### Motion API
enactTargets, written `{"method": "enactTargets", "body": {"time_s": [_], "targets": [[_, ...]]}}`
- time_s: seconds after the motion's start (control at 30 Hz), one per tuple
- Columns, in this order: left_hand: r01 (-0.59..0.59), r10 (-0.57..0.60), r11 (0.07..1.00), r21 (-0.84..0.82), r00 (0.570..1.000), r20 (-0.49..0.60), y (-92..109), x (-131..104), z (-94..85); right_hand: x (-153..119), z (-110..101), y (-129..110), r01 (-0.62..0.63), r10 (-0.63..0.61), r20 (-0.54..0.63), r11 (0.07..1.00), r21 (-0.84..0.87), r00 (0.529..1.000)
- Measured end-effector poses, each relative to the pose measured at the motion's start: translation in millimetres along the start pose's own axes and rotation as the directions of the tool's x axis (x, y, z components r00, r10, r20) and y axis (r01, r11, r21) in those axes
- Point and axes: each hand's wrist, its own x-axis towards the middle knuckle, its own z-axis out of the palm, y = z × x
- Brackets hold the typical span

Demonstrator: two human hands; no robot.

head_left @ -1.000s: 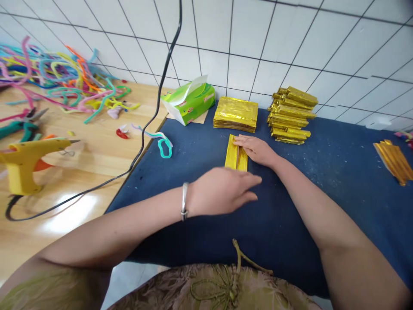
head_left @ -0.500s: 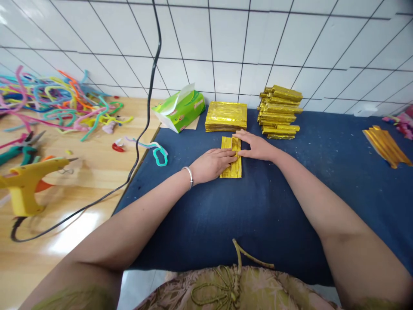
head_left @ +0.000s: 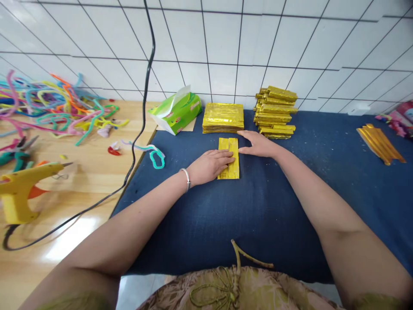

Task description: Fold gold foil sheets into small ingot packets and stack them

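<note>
A sheet of gold foil paper [head_left: 232,170], folded in toward a middle seam, lies on the dark blue cloth in front of me. My left hand [head_left: 211,165] rests flat on its left half, fingers stretched across the seam. Just off its right edge is my right hand [head_left: 256,144], open, with thumb and fingers apart and nothing held. Behind the sheet sits a neat stack of flat gold paper [head_left: 223,116]. Further right is a tall pile of folded gold paper strips [head_left: 275,113].
A green tissue pack [head_left: 180,112] stands at the back left. On the wooden table to the left are tangled pipe cleaners [head_left: 58,107], pliers [head_left: 19,155] and a yellow glue gun [head_left: 29,185] with its black cable [head_left: 146,86]. Pleated gold paper [head_left: 380,144] lies far right.
My right hand has moved off the folded sheet to its right side. The left hand stays flat on the paper. The whole view has shifted slightly.
</note>
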Motion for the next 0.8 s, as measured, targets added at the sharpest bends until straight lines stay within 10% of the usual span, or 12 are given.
{"method": "enactTargets", "body": {"time_s": [0.17,0.43,0.6,0.8], "targets": [[0.004,-0.004,1.000,-0.005,1.000,0.001,-0.5,-0.2,0.8,0.5,3.7,-5.3,0.058,-0.057,0.017,0.996,-0.066,0.998],[-0.001,0.001,1.000,-0.012,1.000,0.007,-0.7,0.0,-1.5,0.9,-2.3,-9.2,-0.021,-0.004,-0.347,0.997,-0.070,0.938],[-0.013,0.013,1.000,-0.015,1.000,-0.017,-1.0,-0.5,1.4,7.4,14.4,-21.9,0.221,-0.232,-0.116,0.970,-0.100,0.966],[0.139,-0.135,0.990,0.015,0.977,-0.166,0.1,-1.3,6.4,11.9,29.1,-12.4,0.204,-0.215,-0.086,0.971,-0.121,0.973]]}}
